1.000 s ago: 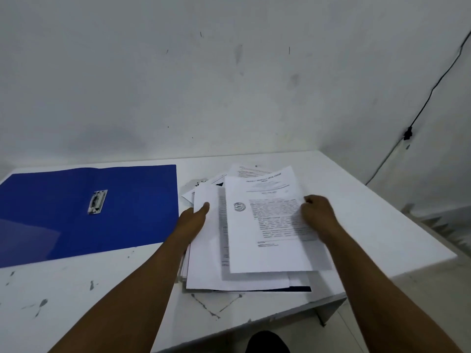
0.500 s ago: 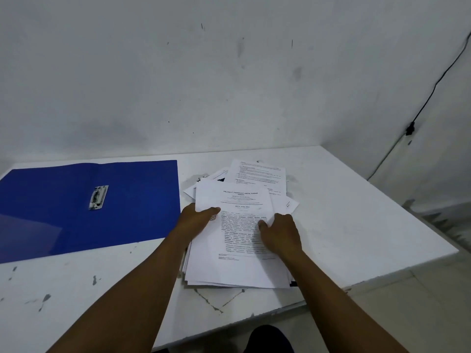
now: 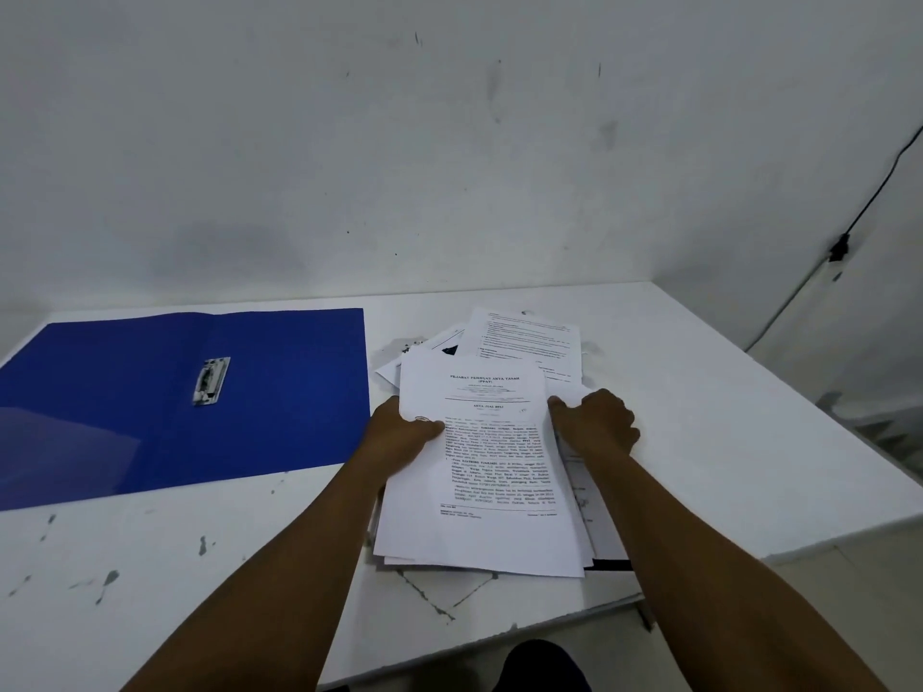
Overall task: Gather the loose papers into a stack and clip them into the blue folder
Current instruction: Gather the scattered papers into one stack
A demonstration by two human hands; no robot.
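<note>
Papers (image 3: 492, 467) sit at the desk's (image 3: 699, 417) five o'clock, left hand (image 3: 404, 434) pinching one edge and right hand (image 3: 597, 427) gripping the other, so squeeze inward, gathering twelve-o'clock strays, before reaching the blue folder (image 3: 200, 402) at nine.

The folder (image 3: 150, 407) lies open on the table (image 3: 724, 417), left of the papers (image 3: 489, 472).

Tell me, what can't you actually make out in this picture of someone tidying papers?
All in the head view:
- Lower sheets in the pile of papers: covered by the top sheet, so their count is unknown.
- Body text on the top sheet: too small to read.
- Left hand fingers: tucked under the papers.
- Blue folder: its left part is cut off by the frame edge.
- Metal clip: too small to tell if it is raised.
</note>
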